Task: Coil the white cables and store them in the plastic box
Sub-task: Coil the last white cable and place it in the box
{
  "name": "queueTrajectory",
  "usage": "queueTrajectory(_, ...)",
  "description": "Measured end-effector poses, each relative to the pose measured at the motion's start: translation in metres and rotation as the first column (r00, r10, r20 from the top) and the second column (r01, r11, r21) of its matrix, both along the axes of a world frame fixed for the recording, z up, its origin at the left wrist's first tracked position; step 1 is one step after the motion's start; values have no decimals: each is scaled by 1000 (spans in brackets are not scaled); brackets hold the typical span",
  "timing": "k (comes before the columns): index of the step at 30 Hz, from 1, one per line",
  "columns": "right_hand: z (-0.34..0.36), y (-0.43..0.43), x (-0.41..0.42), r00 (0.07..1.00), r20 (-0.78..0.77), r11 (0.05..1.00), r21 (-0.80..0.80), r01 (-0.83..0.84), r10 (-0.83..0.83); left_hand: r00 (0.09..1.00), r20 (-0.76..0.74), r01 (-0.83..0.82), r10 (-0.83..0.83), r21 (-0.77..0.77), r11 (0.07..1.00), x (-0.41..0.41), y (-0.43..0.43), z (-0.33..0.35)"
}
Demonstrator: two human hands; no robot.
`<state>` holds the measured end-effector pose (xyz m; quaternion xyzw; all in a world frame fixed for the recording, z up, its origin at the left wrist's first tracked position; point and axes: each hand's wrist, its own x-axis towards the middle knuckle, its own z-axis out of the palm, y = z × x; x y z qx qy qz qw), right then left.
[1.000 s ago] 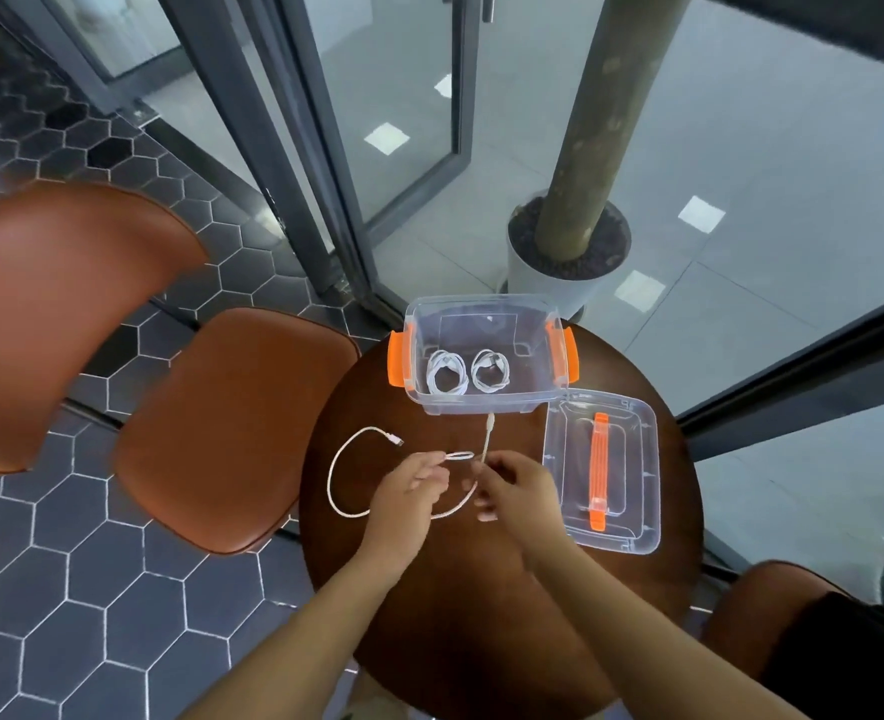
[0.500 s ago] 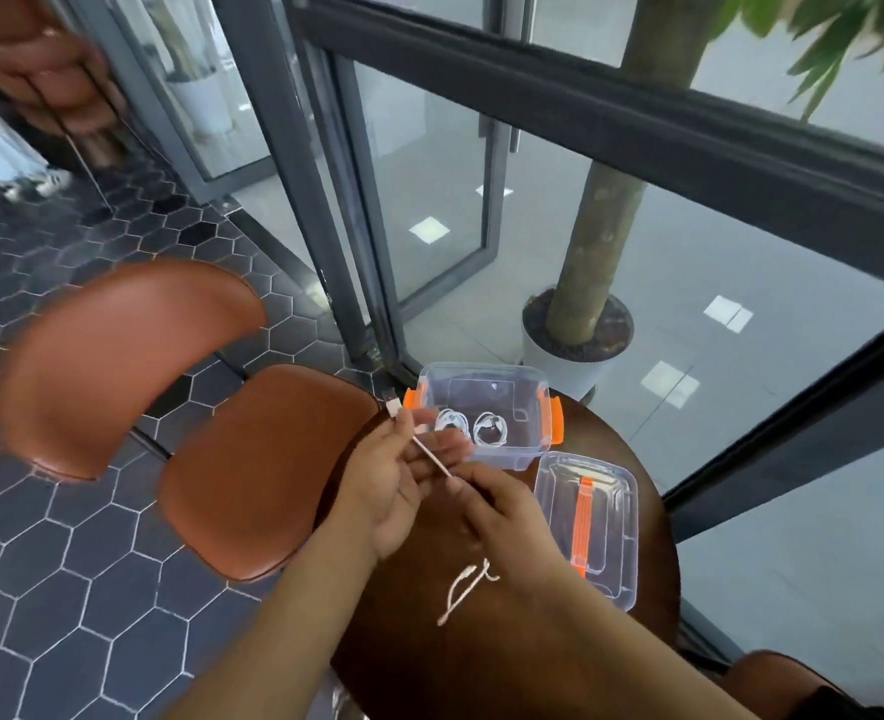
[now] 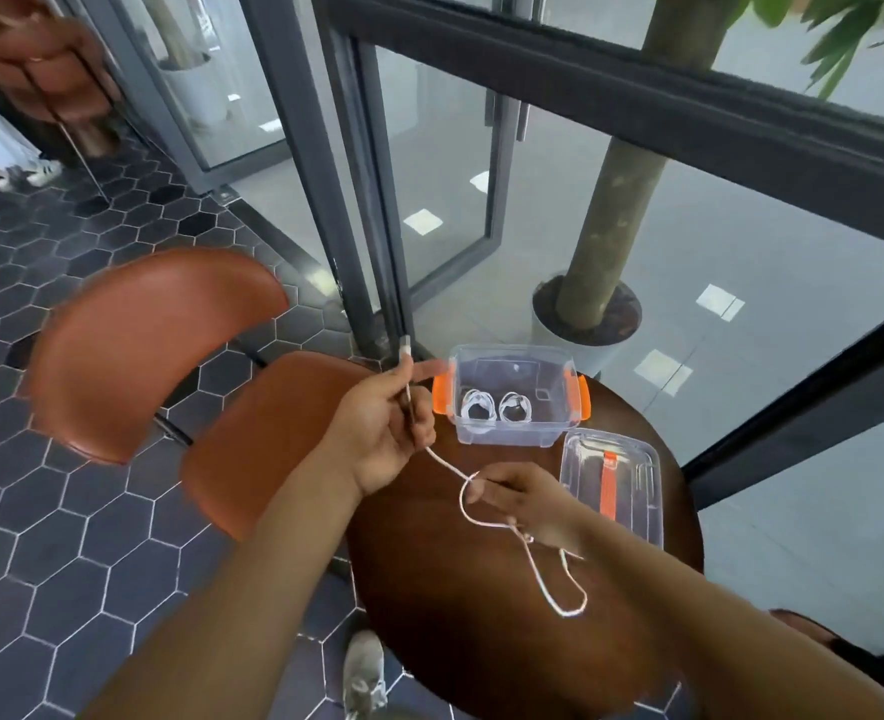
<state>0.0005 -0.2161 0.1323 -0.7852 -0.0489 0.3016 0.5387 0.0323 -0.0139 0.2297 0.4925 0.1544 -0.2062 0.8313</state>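
Grips white cable [image 3: 446, 462] near its plug end in left hand [image 3: 377, 433], raised just left of plastic box [image 3: 507, 350]. Pinches a loop of same cable in right hand [image 3: 523, 504] over brown round table [image 3: 455, 615], with slack looping nearer the body. Notes two coiled cables [image 3: 476, 405] inside the open box; lid [image 3: 637, 470] flat alongside, right.

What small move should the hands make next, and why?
Probably the right hand should bring its loop of cable up to the left hand, which holds the plug end, starting the coil; the rest lies loose on the table.
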Motion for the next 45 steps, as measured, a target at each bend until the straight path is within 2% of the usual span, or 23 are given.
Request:
queueTrajectory(3,-9,-3,12,991,18,964,-234,-128,135,966,-82,250,-243,87,964,-12,14,-5)
queueTrajectory(6,2,5,33,972,157,914,-394,-101,175,848,-169,528,-502,193,827,-25,21,-14)
queueTrajectory(8,19,18,49,974,209,948,-317,-14,85,791,-224,610,-569,235,757,-30,22,-19)
queueTrajectory(10,37,33,57,995,94,995,-96,41,-32,784,-261,620,-564,274,735,-31,24,-23)
queueTrajectory(12,53,45,56,997,-7,996,43,76,-76,815,-262,579,-516,355,734,-30,28,-28)
queueTrajectory(13,59,49,53,995,3,995,34,95,-95,843,-248,539,-478,394,745,-30,29,-30)
queueTrajectory(15,66,55,43,982,133,988,-59,144,-135,904,-220,427,-367,410,806,-28,31,-36)
queueTrajectory(17,66,57,32,928,343,957,-191,220,-145,945,-198,321,-262,391,862,-27,31,-40)
queueTrajectory(18,64,58,26,911,383,946,-210,246,-152,957,-186,281,-224,394,875,-27,30,-42)
queueTrajectory(21,58,66,5,931,267,962,-49,270,-247,975,-144,214,-168,417,883,-30,19,-46)
queueTrajectory(23,54,68,-4,908,283,948,18,318,-310,977,-132,209,-168,437,875,-33,11,-47)
queueTrajectory(25,51,67,-6,885,264,922,68,380,-384,980,-129,187,-149,372,909,-32,5,-46)
queueTrajectory(27,48,65,-9,886,205,910,76,408,-415,982,-174,97,-71,148,984,-30,1,-42)
queueTrajectory(29,44,63,-11,910,228,936,22,352,-347,974,-225,-1,-9,-47,999,-28,-3,-34)
queueTrajectory(32,40,63,-16,929,298,974,8,227,-219,977,-211,-50,18,-144,988,-19,-5,-29)
queueTrajectory(36,37,57,-20,844,531,978,-118,171,-84,952,-239,-256,193,-265,930,-2,2,-28)
queueTrajectory(41,16,31,-28,846,522,921,-373,114,107,901,-222,-426,372,-301,853,17,38,-16)
queueTrajectory(45,10,6,-29,880,454,894,-440,88,137,881,-155,-473,448,-336,814,29,68,-4)
